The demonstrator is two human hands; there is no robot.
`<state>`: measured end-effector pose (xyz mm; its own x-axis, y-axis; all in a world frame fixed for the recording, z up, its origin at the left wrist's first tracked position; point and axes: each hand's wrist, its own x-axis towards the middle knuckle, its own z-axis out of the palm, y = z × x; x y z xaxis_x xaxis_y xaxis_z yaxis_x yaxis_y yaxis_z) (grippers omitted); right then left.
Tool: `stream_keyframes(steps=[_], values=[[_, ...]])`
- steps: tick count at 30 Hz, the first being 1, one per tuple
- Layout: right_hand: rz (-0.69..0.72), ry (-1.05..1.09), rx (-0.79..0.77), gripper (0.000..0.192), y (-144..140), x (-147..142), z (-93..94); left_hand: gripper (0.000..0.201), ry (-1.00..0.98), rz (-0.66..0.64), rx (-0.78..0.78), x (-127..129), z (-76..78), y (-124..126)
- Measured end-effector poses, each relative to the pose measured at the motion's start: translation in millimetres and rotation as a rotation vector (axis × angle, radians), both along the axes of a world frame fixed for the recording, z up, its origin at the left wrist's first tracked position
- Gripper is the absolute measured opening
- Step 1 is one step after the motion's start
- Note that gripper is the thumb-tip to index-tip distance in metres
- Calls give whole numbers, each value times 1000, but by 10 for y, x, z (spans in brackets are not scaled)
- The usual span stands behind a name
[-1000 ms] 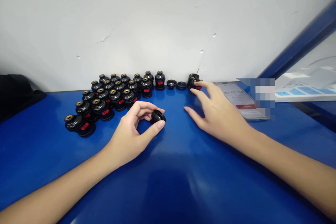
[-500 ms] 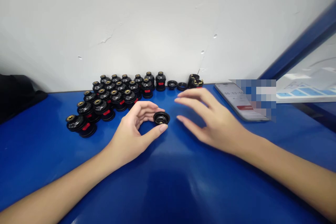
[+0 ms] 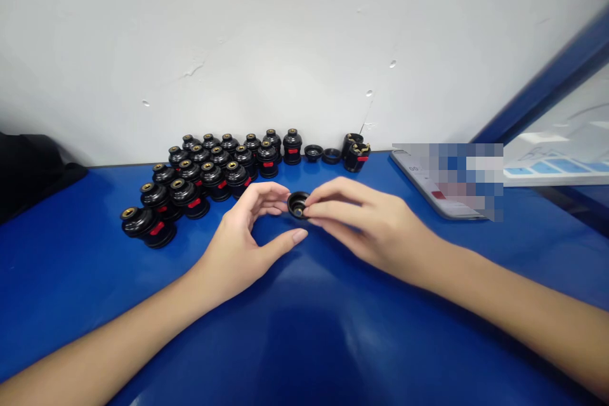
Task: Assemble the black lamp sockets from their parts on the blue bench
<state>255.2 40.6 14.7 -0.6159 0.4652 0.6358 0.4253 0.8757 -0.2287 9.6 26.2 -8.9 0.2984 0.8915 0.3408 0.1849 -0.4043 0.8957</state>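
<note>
A round black lamp holder cap, hollow side up with a brass piece at its bottom, is pinched at its right rim by my right hand. My left hand curves around the cap's left side, with its thumb held apart from the cap. Its fingertips are by the left rim; whether they touch it I cannot tell. Behind the hands stand another black cap, a black ring and two black socket bodies with brass contacts, one with a red mark showing.
Several assembled black lamp holders with red marks stand in rows at the left on the blue table. A phone lies at the right, partly pixelated. The white wall bounds the back; dark cloth lies far left.
My right hand has moved left and closed on the cap's rim. The left thumb has come off the cap, which has shifted slightly right and up in view.
</note>
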Motion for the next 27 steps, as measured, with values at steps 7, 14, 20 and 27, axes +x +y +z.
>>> stream_keyframes(steps=[7,14,20,27], values=[[-249,-110,56,22,446,72,187,27,142,125,81,-33,16,-4],[-509,-174,17,24,902,-9,182,22,182,147,100,-45,36,-27],[-536,-248,-16,28,1035,-61,136,22,167,140,100,-53,13,-14],[-513,-294,-31,27,1037,-63,142,22,165,137,100,-52,12,-10]])
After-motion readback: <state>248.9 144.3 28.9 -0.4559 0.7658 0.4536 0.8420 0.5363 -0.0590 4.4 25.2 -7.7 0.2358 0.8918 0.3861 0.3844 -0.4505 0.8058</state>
